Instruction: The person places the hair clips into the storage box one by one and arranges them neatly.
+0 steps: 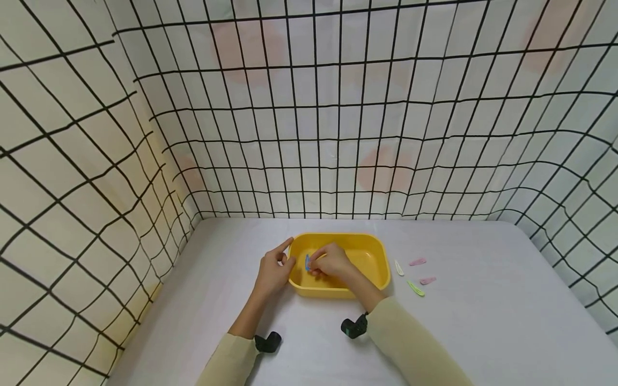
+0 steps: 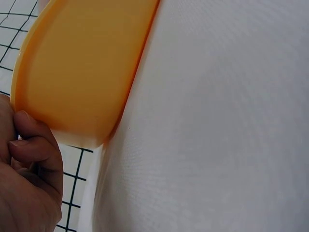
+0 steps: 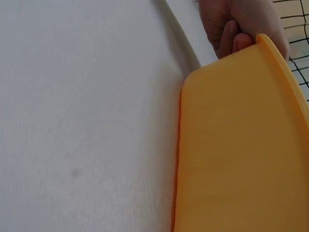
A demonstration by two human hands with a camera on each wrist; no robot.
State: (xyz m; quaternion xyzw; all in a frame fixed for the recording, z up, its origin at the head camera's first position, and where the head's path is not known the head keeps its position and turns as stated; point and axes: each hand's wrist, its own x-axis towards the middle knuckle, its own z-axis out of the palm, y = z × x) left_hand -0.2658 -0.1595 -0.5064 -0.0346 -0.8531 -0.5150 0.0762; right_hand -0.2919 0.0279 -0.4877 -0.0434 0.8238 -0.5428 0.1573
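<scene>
A yellow plastic tray (image 1: 309, 292) stands on the white table. At its left end my left hand (image 1: 272, 272) holds the rim, the index finger stretched along the edge and the other fingers curled against the outer wall; the left wrist view shows these curled fingers (image 2: 41, 145). My right hand (image 1: 332, 261) reaches down inside the tray and pinches a blue hair clip (image 1: 307, 262) near the left wall. The clip's lower part is partly hidden by the fingertips. The right wrist view shows mostly the tray's outer wall (image 3: 241, 135), with the left hand beyond its far end.
Right of the tray lie several snap hair clips: a white one (image 1: 399, 268), a pink one (image 1: 417, 261), another pink one (image 1: 427, 280) and a green one (image 1: 416, 288). A black wire grid (image 1: 338, 139) over pale cloth encloses the table's back and sides.
</scene>
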